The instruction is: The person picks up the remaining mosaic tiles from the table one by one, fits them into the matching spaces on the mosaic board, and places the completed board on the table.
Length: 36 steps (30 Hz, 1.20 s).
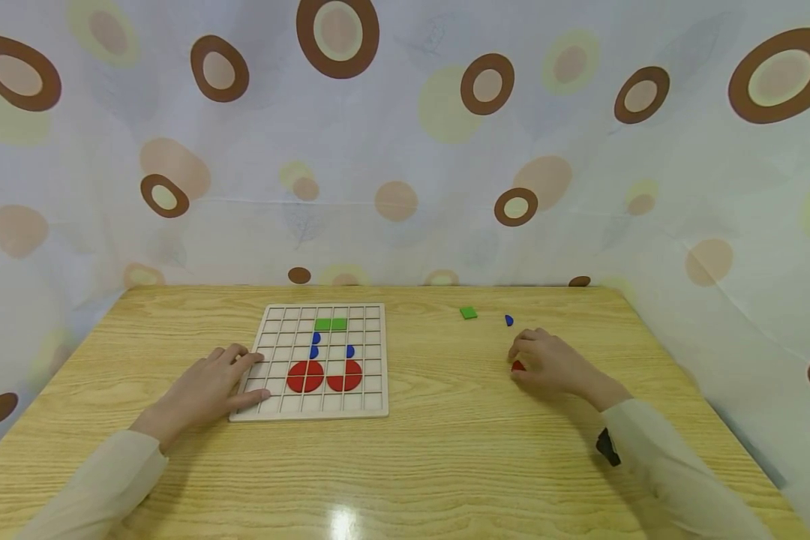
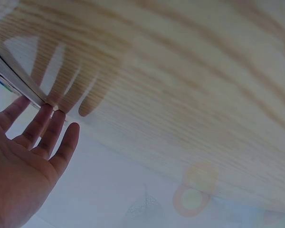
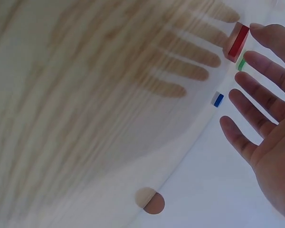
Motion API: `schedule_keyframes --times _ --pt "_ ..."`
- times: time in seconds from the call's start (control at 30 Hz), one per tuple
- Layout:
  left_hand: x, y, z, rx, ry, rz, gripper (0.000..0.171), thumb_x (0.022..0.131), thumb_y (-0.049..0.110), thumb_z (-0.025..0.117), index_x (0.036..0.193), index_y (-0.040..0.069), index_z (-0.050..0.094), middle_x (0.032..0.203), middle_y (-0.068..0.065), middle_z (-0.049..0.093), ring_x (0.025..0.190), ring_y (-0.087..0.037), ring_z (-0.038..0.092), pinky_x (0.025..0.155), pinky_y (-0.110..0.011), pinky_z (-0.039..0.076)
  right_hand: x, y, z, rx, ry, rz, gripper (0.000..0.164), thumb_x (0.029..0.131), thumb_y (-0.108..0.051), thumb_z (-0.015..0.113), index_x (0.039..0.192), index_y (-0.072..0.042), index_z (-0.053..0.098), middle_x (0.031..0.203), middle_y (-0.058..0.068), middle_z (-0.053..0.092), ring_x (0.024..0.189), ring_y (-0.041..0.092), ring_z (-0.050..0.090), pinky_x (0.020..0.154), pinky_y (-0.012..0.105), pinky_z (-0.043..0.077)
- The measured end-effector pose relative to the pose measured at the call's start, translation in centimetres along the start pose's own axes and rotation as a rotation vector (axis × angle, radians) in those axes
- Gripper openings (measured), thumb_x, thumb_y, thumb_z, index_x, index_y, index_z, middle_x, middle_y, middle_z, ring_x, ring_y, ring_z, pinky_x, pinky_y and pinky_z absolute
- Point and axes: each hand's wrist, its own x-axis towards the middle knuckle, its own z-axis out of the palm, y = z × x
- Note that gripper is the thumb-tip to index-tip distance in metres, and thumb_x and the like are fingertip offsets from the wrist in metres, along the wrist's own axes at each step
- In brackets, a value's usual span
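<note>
My left hand (image 1: 205, 390) rests at the left edge of a pale gridded board (image 1: 374, 401), thumb and fingertips over its border. On the board lie a full red circle (image 1: 305, 376) and a three-quarter red circle (image 1: 353, 369), both of flat pieces. Above them are several blue half-round pieces (image 1: 313, 351) and a green strip (image 1: 331, 324). My right hand (image 1: 547, 364) is low over the table, around a red piece (image 1: 517, 366) that it partly hides. In the right wrist view, its thumb and index fingertips are right beside the red piece (image 3: 238, 43), fingers fairly straight.
Beyond my right hand, a green square (image 1: 469, 313) and a blue half-round piece (image 1: 509, 320) lie on the wooden table (image 1: 439, 465). A patterned cloth (image 1: 398, 135) hangs behind the table's far edge and along its sides. A black object (image 1: 607, 448) shows at my right sleeve.
</note>
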Motion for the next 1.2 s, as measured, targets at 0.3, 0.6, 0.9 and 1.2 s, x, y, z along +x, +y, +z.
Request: schedule_keyframes --times 0.3,0.6,0.9,1.2 --pt "0.0 0.1 -0.1 -0.003 -0.002 -0.004 0.069 0.082 0.062 0.052 0.125 0.008 0.053 0.119 -0.014 0.051 0.103 -0.033 0.051 0.086 -0.052 0.044 -0.7 1.2 0.2 0.042 -0.047 0.030 0.019 0.079 -0.022 0.070 0.095 -0.014 0.064 0.099 0.001 0.058 0.093 0.022 0.053 0.081 0.043 0.046" --pt "0.0 0.1 -0.1 -0.006 -0.003 -0.009 0.069 0.082 0.062 0.052 0.125 0.009 0.053 0.120 -0.015 0.051 0.103 -0.033 0.051 0.086 -0.052 0.043 -1.0 1.6 0.4 0.040 -0.050 0.021 0.022 0.079 -0.019 0.070 0.100 -0.015 0.064 0.103 0.002 0.059 0.097 0.025 0.054 0.085 0.047 0.045" --pt "0.0 0.2 -0.3 0.000 -0.003 -0.005 0.068 0.082 0.060 0.053 0.126 0.008 0.053 0.119 -0.015 0.051 0.103 -0.033 0.051 0.085 -0.052 0.044 -0.9 1.6 0.3 0.044 -0.056 0.030 0.016 0.081 -0.018 0.068 0.097 -0.016 0.064 0.101 0.002 0.057 0.094 0.023 0.052 0.082 0.044 0.045" --pt "-0.1 0.3 -0.2 -0.004 0.004 0.000 0.067 0.083 0.059 0.053 0.125 0.008 0.053 0.118 -0.015 0.052 0.102 -0.033 0.052 0.085 -0.052 0.044 -0.7 1.2 0.3 0.052 -0.038 0.026 0.012 0.081 -0.016 0.067 0.093 -0.014 0.064 0.100 0.003 0.058 0.093 0.023 0.053 0.082 0.045 0.045"
